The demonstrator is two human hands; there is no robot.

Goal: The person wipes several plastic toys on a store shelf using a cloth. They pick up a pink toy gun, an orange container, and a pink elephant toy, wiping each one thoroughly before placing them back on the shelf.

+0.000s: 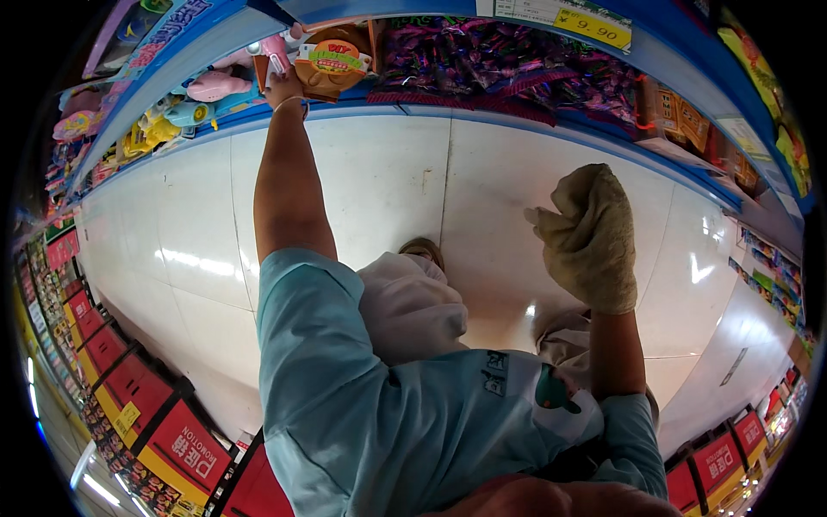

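My left hand (284, 88) reaches up to the store shelf, its fingers around the lower part of a pink and white plastic toy (274, 52). Just right of the toy stands a brown round toy package (331, 63) with an orange and green label. Pink, teal and yellow toys (218, 85) lie on the shelf to the left of the hand. My right hand (591, 242) is over the floor, wrapped in a tan cloth or cloth mitt that hides most of its fingers; the cloth is bunched at the top.
Bags of purple-wrapped sweets (484, 64) fill the middle of the shelf, with boxed snacks (681, 119) to the right. The blue shelf edge (420, 111) curves across the front. Red promotion bins (187, 446) stand behind on the left and right. A shoe (423, 251) rests on the pale floor.
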